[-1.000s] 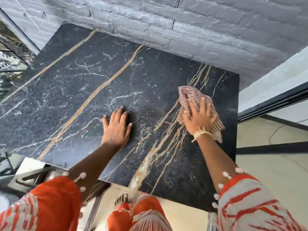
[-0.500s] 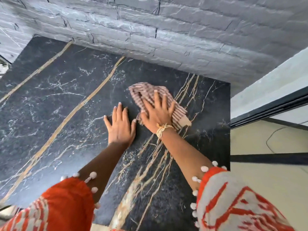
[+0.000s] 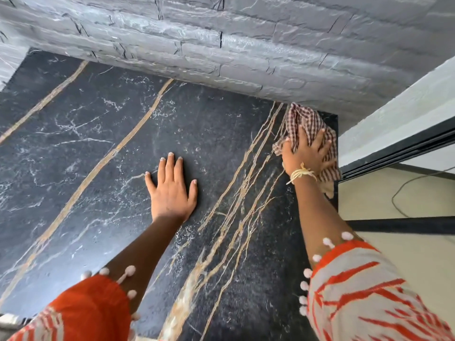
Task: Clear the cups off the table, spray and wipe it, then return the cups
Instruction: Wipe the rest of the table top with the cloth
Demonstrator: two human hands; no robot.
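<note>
The table [image 3: 103, 183] is a black marble slab with gold and white veins. Its left side and near edge are cut off by the frame, and both sleeves [image 3: 369, 299] cover parts of the near surface. No cups appear in the head view. The underside of the cloth [image 3: 307, 124] and the part beneath the palm are hidden, so the contact area with the slab cannot be made out.

The cloth is a red-and-white checked rag, bunched, located at the far right corner of the table. Its far end touches or nearly touches the grey stone wall [image 3: 246, 50]; which one cannot be told. Its long axis runs from the wall toward the person, tilted slightly right, and its near end hangs over the right table edge.

The right hand [image 3: 306, 156] presses down on the cloth with fingers spread and fairly straight, pointing toward the wall; the thumb side bunches a fold of fabric. A pale string bracelet [image 3: 301, 173] circles the wrist.

The left hand [image 3: 172, 190] lies flat on bare marble near the table centre, fingers straight, holding nothing, well apart from the cloth.
</note>
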